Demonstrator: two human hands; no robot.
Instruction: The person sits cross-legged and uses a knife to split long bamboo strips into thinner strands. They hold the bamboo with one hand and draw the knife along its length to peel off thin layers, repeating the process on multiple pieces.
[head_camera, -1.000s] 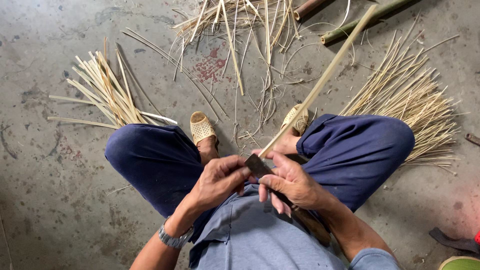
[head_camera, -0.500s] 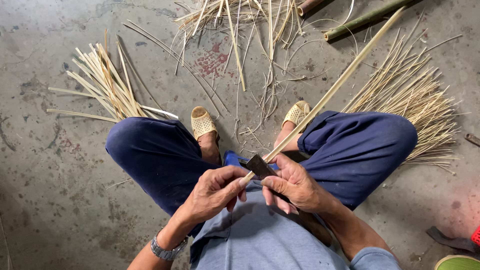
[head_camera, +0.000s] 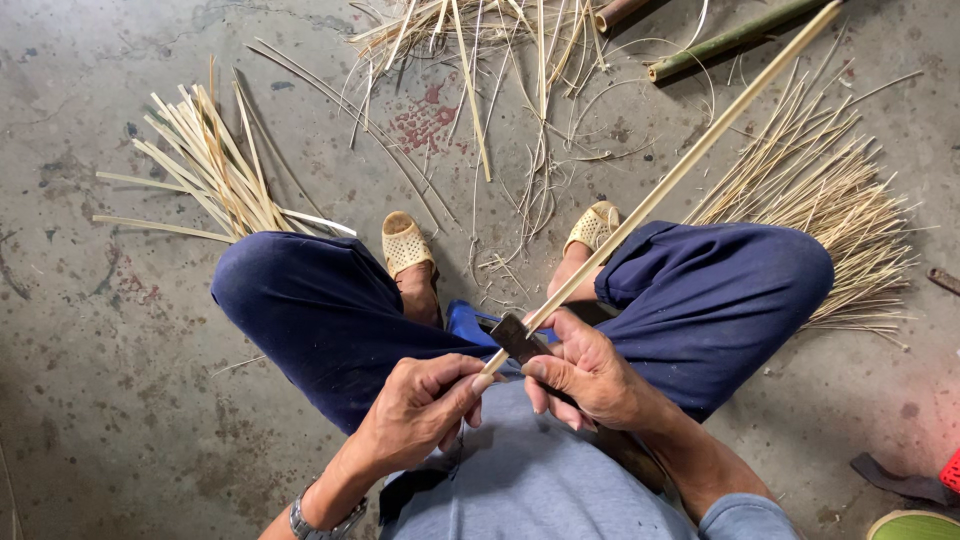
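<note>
I sit low with my knees apart in dark blue trousers. My left hand (head_camera: 425, 405) pinches the near end of a long pale bamboo strip (head_camera: 690, 160) that slants up to the right. My right hand (head_camera: 585, 375) grips a dark knife (head_camera: 517, 338), its blade set against the strip just beyond my left fingers. A watch sits on my left wrist.
A pile of flat bamboo splits (head_camera: 205, 165) lies at the left and a fan of thin slivers (head_camera: 835, 205) at the right. Loose shavings (head_camera: 500, 60) and a green bamboo pole (head_camera: 735, 38) lie ahead. My feet wear woven tan sandals (head_camera: 405, 243). A blue stool edge (head_camera: 468, 322) shows between my legs.
The strip has slid away from me through my hands, so its far end reaches further up and right. My left hand now holds its near tip at the blade.
</note>
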